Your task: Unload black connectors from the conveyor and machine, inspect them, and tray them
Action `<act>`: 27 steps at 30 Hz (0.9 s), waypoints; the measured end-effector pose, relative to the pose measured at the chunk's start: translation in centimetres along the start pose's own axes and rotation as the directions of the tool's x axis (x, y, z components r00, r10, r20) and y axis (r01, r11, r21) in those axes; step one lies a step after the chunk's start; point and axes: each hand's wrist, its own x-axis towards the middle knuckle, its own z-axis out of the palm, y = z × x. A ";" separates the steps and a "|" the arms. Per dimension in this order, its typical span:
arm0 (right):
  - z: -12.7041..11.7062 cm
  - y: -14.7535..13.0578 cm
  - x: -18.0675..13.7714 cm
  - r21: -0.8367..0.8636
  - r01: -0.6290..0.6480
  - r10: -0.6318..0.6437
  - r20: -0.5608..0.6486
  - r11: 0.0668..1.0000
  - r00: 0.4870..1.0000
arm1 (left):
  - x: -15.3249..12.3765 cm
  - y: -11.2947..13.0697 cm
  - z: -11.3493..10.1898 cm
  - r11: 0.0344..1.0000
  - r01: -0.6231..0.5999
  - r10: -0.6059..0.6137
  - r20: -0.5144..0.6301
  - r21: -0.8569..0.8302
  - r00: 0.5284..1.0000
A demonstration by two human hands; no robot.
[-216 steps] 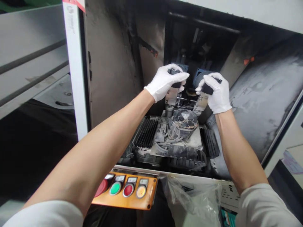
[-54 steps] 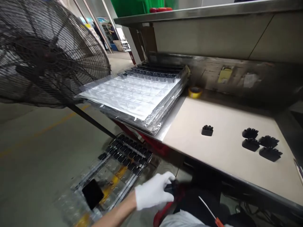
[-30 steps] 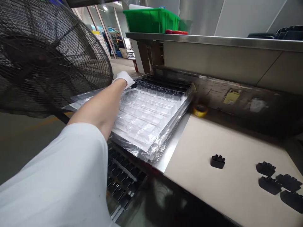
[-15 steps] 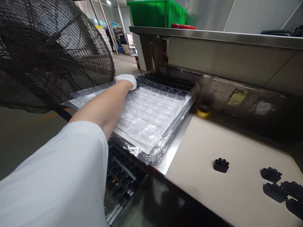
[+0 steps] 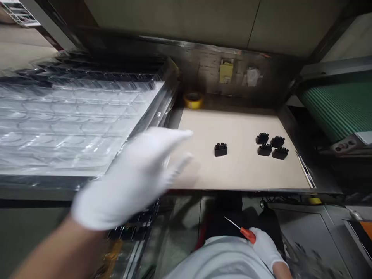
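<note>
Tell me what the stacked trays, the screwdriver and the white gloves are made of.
The stacked trays look like thin clear plastic: glossy, see-through, with moulded pockets. The screwdriver seems to have a shiny orange plastic handle and a slim metal shaft, though it shows small. The right-hand glove looks like matte white fabric, perhaps cotton, since its surface shows no shine.

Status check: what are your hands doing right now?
Right hand holding orange-handled screwdriver. Left hand open, blurred, beside stacked plastic trays. Black blocks on bench.
</note>
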 end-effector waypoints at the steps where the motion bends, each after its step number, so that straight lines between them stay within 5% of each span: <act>1: 0.4 0.7 0.4 0.001 0.006 -0.006 0.015 1.000 1.000 | 0.3 2.2 3.4 1.000 -0.007 0.007 0.068 -0.005 0.998; 5: 1.2 3.2 0.5 0.087 0.045 -0.044 -0.008 0.995 0.999 | 3.5 4.8 16.1 0.953 0.299 -0.299 0.328 0.051 0.896; 8: 1.4 5.0 -0.6 0.152 0.066 -0.052 -0.092 0.986 0.994 | 2.9 5.0 20.1 0.952 0.307 -0.294 0.353 0.020 0.888; 13: 1.3 7.0 -1.9 0.153 0.039 -0.010 -0.188 0.987 0.982 | -4.0 6.9 19.7 0.976 0.216 -0.208 0.144 -0.037 0.967; 16: 0.8 7.6 -1.9 0.175 0.052 -0.019 -0.186 0.983 0.982 | -6.0 6.8 19.8 0.937 0.345 -0.345 0.006 -0.063 0.939; 19: 0.0 7.9 -1.7 0.151 0.086 -0.054 -0.206 0.985 0.977 | -6.2 7.5 19.5 0.837 0.538 -0.544 -0.042 -0.094 0.838; 22: -1.1 7.5 -2.6 0.034 0.083 -0.072 -0.236 0.996 0.969 | -7.4 10.9 18.1 0.727 0.664 -0.674 0.006 -0.176 0.739; 25: -2.2 5.8 -4.9 -0.081 0.095 -0.110 -0.208 0.992 0.972 | -10.8 15.2 17.7 0.566 0.788 -0.742 0.266 -0.243 0.615; 27: -2.8 3.8 -6.1 -0.157 0.152 -0.172 -0.123 0.976 0.977 | -13.6 16.5 19.0 0.455 0.885 -0.745 0.503 -0.097 0.438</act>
